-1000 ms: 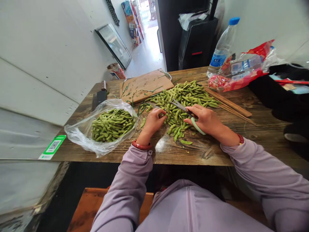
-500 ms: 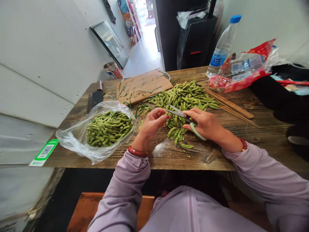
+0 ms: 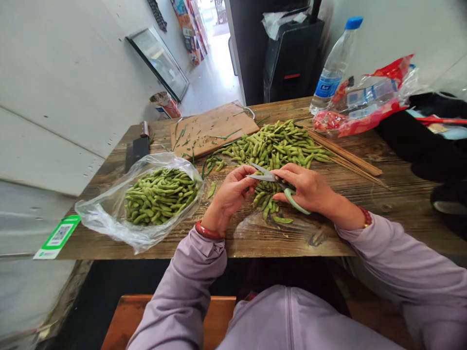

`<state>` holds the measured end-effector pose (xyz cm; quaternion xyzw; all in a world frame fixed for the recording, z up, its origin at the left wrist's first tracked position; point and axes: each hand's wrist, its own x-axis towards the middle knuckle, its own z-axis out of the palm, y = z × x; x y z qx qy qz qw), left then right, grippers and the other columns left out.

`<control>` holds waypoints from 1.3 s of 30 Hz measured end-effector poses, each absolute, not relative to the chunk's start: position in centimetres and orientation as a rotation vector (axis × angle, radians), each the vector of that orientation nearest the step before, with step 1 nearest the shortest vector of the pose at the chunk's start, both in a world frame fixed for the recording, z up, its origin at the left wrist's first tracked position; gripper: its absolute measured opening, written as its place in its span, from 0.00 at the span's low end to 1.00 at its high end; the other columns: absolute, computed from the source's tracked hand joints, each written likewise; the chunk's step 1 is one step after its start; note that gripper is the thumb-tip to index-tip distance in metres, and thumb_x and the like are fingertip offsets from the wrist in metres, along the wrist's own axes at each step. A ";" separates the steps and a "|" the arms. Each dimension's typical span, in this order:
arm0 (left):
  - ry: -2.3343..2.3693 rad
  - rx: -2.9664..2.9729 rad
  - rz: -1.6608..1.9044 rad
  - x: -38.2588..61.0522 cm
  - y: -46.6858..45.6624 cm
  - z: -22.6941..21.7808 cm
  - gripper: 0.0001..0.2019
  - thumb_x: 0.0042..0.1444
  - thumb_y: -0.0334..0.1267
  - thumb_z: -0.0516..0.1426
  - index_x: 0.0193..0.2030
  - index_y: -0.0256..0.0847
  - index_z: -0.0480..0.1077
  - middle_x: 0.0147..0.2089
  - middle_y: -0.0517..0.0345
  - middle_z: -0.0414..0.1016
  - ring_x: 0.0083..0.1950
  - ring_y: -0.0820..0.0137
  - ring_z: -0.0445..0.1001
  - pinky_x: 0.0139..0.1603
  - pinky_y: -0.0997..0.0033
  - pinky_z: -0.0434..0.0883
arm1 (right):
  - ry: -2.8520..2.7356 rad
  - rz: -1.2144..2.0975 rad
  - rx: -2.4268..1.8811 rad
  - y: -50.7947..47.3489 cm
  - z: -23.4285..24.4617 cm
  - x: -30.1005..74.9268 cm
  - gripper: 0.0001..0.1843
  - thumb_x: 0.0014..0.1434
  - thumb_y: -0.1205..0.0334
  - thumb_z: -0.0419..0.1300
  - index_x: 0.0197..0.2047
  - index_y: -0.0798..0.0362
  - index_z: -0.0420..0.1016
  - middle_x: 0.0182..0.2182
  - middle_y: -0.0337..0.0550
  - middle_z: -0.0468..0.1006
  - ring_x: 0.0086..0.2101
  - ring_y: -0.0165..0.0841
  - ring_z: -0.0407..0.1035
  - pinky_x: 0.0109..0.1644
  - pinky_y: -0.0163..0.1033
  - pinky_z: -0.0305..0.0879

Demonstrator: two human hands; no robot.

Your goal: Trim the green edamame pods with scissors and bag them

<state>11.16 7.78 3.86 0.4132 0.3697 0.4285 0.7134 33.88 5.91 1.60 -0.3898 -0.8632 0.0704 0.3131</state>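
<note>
My right hand (image 3: 304, 187) is closed around the pale green handles of a pair of scissors (image 3: 263, 175). Their blades stand apart and point left, with the tips at my left fingertips. My left hand (image 3: 234, 192) is pinched on an edamame pod, mostly hidden by the fingers and blades. Behind and below the scissors spreads a heap of green edamame pods (image 3: 279, 143) on the wooden table. To the left of my left hand, a clear plastic bag (image 3: 98, 214) lies open with many pods (image 3: 160, 194) inside. A single pod (image 3: 211, 189) lies between bag and hand.
A wooden cutting board (image 3: 215, 129) with green scraps is at the back, a cleaver (image 3: 137, 150) left of it. Chopsticks (image 3: 350, 158) lie right of the heap. Behind them are a water bottle (image 3: 333, 73) and red plastic packaging (image 3: 386, 114). A QR-code card (image 3: 60, 236) sits at the left edge.
The scissor blades have spread apart and reach closer over my left fingertips. My left fingers have turned slightly, covering the pod. The view has shifted a little.
</note>
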 end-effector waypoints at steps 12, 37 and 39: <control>0.835 1.067 0.898 11.4 7.5 3.5 0.16 0.44 0.44 0.72 0.35 0.38 0.76 0.28 0.61 0.71 0.24 0.80 0.61 0.23 0.76 0.52 | -2.304 0.221 -1.005 5.8 1.4 33.7 0.24 0.64 0.53 0.64 0.60 0.52 0.71 0.45 0.51 0.78 0.41 0.42 0.75 0.45 0.46 0.73; 0.923 1.411 0.899 11.8 6.9 4.2 0.10 0.51 0.44 0.68 0.34 0.38 0.83 0.31 0.55 0.79 0.36 0.68 0.73 0.39 0.71 0.68 | -2.390 0.161 -0.985 5.8 1.7 33.5 0.25 0.62 0.50 0.64 0.58 0.55 0.70 0.43 0.52 0.78 0.42 0.45 0.74 0.45 0.47 0.72; 0.921 1.388 0.897 11.6 7.0 4.0 0.10 0.51 0.43 0.69 0.36 0.38 0.83 0.33 0.55 0.80 0.35 0.70 0.72 0.37 0.72 0.67 | -2.401 0.160 -0.998 5.7 1.8 33.4 0.25 0.62 0.51 0.65 0.57 0.54 0.70 0.43 0.52 0.78 0.42 0.44 0.74 0.45 0.46 0.72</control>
